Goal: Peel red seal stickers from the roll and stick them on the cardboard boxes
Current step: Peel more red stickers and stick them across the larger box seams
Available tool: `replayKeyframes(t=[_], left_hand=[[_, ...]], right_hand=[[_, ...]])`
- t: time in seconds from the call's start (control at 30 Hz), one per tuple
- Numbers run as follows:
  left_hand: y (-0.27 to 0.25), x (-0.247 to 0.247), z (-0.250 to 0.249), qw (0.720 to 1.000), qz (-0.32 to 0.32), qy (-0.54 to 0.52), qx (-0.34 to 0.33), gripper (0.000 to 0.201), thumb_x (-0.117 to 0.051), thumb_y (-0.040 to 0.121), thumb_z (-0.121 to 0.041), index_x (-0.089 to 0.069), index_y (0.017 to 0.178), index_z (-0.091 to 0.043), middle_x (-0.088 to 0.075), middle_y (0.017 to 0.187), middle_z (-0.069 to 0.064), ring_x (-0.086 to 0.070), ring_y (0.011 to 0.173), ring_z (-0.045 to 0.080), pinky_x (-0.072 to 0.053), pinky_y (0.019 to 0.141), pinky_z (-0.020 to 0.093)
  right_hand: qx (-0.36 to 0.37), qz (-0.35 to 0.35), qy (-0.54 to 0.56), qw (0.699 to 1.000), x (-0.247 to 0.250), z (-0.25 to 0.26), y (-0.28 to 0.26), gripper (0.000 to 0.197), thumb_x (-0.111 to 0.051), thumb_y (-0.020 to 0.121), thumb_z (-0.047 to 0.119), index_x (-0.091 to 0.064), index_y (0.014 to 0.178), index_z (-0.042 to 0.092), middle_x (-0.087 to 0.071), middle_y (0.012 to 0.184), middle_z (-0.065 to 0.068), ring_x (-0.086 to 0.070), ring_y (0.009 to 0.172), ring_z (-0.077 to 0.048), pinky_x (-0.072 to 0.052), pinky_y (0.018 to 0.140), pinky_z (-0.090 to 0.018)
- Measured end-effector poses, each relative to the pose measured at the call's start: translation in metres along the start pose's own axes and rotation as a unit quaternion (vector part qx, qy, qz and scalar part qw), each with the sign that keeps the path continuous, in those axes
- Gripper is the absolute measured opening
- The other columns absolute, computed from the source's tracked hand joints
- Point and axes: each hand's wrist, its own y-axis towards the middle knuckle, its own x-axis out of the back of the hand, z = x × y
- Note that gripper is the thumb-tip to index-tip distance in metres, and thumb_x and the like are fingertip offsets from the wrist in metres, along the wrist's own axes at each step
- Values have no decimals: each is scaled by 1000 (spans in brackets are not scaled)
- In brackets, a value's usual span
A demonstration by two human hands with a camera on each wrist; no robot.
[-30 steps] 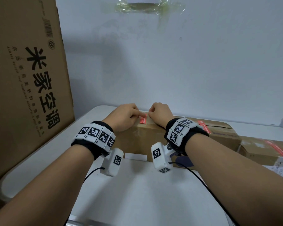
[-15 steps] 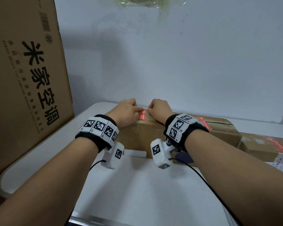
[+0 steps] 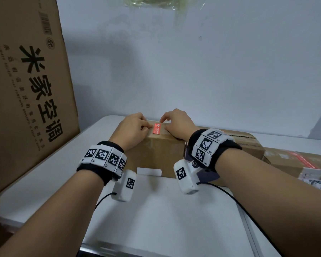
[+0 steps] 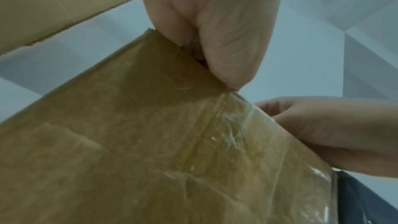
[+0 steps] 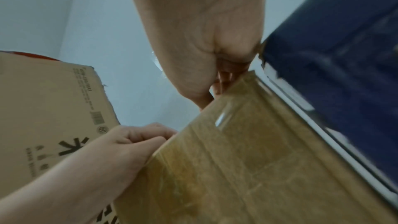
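Note:
A red seal sticker (image 3: 157, 128) lies flat on top of the taped cardboard box (image 3: 161, 154), at its near edge. My left hand (image 3: 135, 128) rests on the box top just left of the sticker, fingers curled, thumb tip at its left edge. My right hand (image 3: 176, 125) sits just right of it, also curled, one fingertip touching its upper right corner. The left wrist view shows my left hand (image 4: 215, 31) on the box edge (image 4: 150, 142). The right wrist view shows my right hand (image 5: 204, 40) at the box (image 5: 247, 159). The sticker roll is not in view.
A tall printed carton (image 3: 26, 89) stands against the wall at the left. More boxes (image 3: 295, 164) with red seals lie to the right. A white backing strip (image 3: 149, 171) lies on the white table (image 3: 165, 210) in front of the box. A dark blue object (image 3: 208, 175) sits under my right wrist.
Both hands have drawn slightly apart, uncovering the sticker, which now lies flat on the box top. The right wrist has risen a little.

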Motion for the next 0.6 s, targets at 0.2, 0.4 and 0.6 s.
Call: replayKeyframes(t=[0.2, 0.4, 0.6], left_hand=[[0, 2, -3, 999, 28, 18, -3, 35, -44, 90, -17, -73, 110, -16, -65, 121, 2, -55, 114, 22, -43, 101, 38], [-12, 8, -7, 990, 115, 82, 7, 48, -29, 94, -32, -51, 136, -32, -44, 148, -14, -37, 133, 23, -31, 112, 42], [-17, 5, -9, 991, 100, 82, 17, 45, -30, 97, -31, -46, 139, -35, -40, 150, -16, -34, 135, 19, -29, 112, 40]], right_hand=[[78, 22, -38, 996, -2, 3, -27, 43, -43, 90, 1, -69, 116, 22, -54, 119, -11, -56, 107, -29, -46, 91, -34], [109, 18, -100, 989, -3, 7, -40, 31, -47, 92, 8, -69, 112, 17, -54, 115, -9, -56, 104, -29, -48, 88, -38], [130, 21, -125, 983, 2, 11, -55, 34, -49, 90, 11, -68, 117, 21, -57, 118, -7, -57, 107, -27, -48, 88, -38]])
